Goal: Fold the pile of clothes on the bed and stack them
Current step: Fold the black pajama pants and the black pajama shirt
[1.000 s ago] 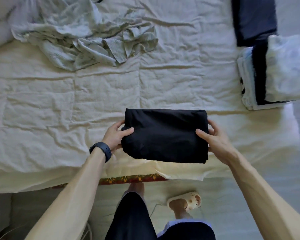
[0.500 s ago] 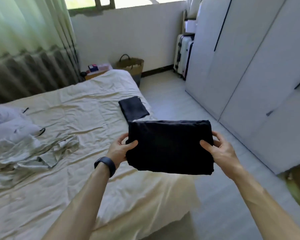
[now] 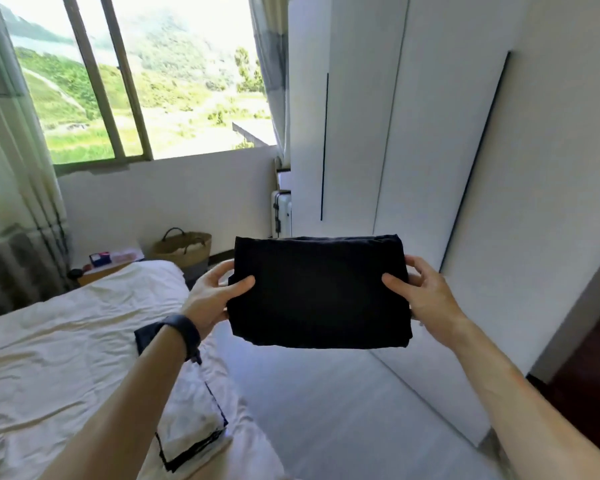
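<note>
Black folded garment (image 3: 319, 292), left hand (image 3: 211, 300), right hand (image 3: 430, 306) gripping opposite ends

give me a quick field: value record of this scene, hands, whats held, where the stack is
held: folded black garment, in the air, off the bed
left hand: grips the garment's left edge, thumb on the near face
right hand: grips the right edge, thumb on the near face
stack: folded white and black clothes on the bed's near corner, beside the left forearm
background: white wardrobe on the right, basket by the far wall, window
</note>
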